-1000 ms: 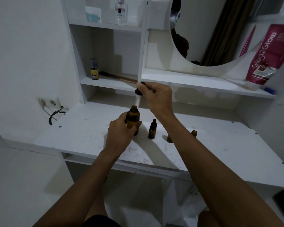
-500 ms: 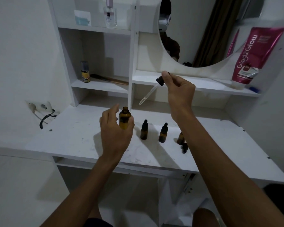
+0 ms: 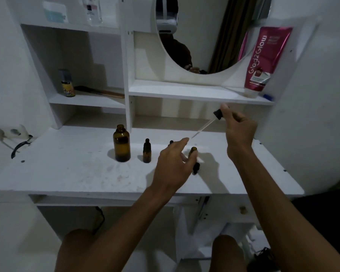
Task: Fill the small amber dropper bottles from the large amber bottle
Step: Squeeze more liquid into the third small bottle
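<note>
The large bottle [image 3: 121, 143] stands upright and uncapped on the worktop [image 3: 67, 173], well to the left of both hands and touched by neither. Just right of it stands a capped small bottle [image 3: 147, 151]. Further right a second capped one [image 3: 171, 142] shows only its black top behind the left hand [image 3: 173, 165]. An open small bottle [image 3: 193, 151] stands at that hand's fingertips; the fingers are spread and curve toward it, but whether they grip it cannot be told. A loose black cap [image 3: 195, 168] lies on the worktop just beside the hand, in front of the open bottle.

The right hand [image 3: 238, 130] is raised above the worktop and pinches the black bulb of a dropper [image 3: 206, 125] between thumb and fingers. Its glass tube slants down and left, the tip hanging above the left hand's index finger, near the open bottle's mouth.

Behind, a pink tube [image 3: 263, 59] leans on a shelf [image 3: 185, 92] beneath a round mirror [image 3: 210, 36].
</note>
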